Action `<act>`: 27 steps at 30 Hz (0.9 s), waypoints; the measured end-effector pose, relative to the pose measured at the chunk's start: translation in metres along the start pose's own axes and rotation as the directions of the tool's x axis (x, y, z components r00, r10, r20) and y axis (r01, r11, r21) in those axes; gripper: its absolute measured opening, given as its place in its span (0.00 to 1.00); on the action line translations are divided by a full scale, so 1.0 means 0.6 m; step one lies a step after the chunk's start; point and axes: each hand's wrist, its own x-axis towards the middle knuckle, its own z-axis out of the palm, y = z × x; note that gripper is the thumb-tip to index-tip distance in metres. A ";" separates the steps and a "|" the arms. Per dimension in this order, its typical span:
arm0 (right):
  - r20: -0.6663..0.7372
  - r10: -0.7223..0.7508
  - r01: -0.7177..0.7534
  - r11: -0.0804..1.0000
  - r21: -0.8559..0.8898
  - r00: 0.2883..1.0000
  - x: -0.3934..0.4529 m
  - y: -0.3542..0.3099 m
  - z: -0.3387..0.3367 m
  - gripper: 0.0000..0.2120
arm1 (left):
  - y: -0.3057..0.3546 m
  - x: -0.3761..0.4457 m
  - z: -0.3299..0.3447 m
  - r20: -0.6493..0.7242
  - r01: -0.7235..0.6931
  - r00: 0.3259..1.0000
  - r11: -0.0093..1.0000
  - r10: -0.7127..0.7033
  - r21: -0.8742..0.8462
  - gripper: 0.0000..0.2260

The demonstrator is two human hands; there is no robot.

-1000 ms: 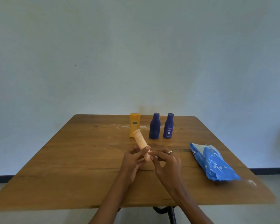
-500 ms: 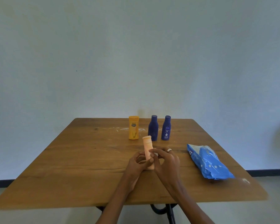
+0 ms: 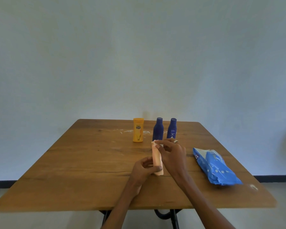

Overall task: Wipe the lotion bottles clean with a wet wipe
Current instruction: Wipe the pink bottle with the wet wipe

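Table: you're at a wooden table (image 3: pixel 89 162), white smears near the far edge.
Room: plain pale wall (image 3: pixel 139 55) behind, dark baseboard low down.
Far row: yellow bottle (image 3: pixel 138 132), two dark blue bottles (image 3: pixel 158 129) (image 3: pixel 171 128), all upright.
Wipes pack: blue pack (image 3: pixel 215 166) lies flat to your right.
Peach bottle: upright (image 3: pixel 156 158), base on the table, between your hands.
Left hand: your left hand (image 3: pixel 143 169) grips its lower body, thumb across the front.
Right hand: your right hand (image 3: pixel 172 154) pinches a white wet wipe (image 3: pixel 155 142) on the cap.
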 end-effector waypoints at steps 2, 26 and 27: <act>0.065 -0.010 0.010 1.000 -0.003 0.998 -0.015 0.005 -0.001 0.09 | -0.002 0.000 -0.004 0.006 0.000 1.000 0.997 0.000 -0.074 0.24; -0.156 0.170 -0.151 0.980 0.127 0.973 -0.027 0.001 0.015 0.09 | 0.017 -0.028 -0.004 0.270 0.194 0.957 0.918 -0.101 -0.345 0.26; -0.133 0.121 -0.112 0.991 0.075 0.984 -0.029 -0.003 0.019 0.08 | 0.017 -0.028 -0.005 0.272 0.186 0.959 0.905 -0.082 -0.383 0.26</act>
